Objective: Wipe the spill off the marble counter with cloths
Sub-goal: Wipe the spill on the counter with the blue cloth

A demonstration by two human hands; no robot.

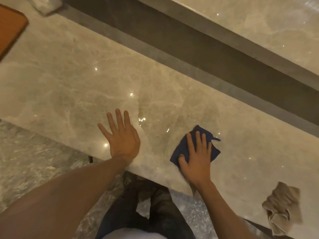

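A beige marble counter [69,83] runs diagonally across the view. My right hand [196,157] presses flat on a dark blue cloth [183,147] lying near the counter's front edge. My left hand [120,135] rests palm down on the bare marble to the left of it, fingers spread, holding nothing. Between and just beyond the two hands a wet sheen [143,118] glints on the stone. A crumpled beige cloth [283,207] lies at the counter's front edge, far right, untouched.
An orange-brown board [10,30] sits at the far left of the counter. A pale folded item [46,4] lies at the top left. A dark recessed channel [172,49] separates this counter from a higher marble ledge [259,23]. My legs and the marble floor show below.
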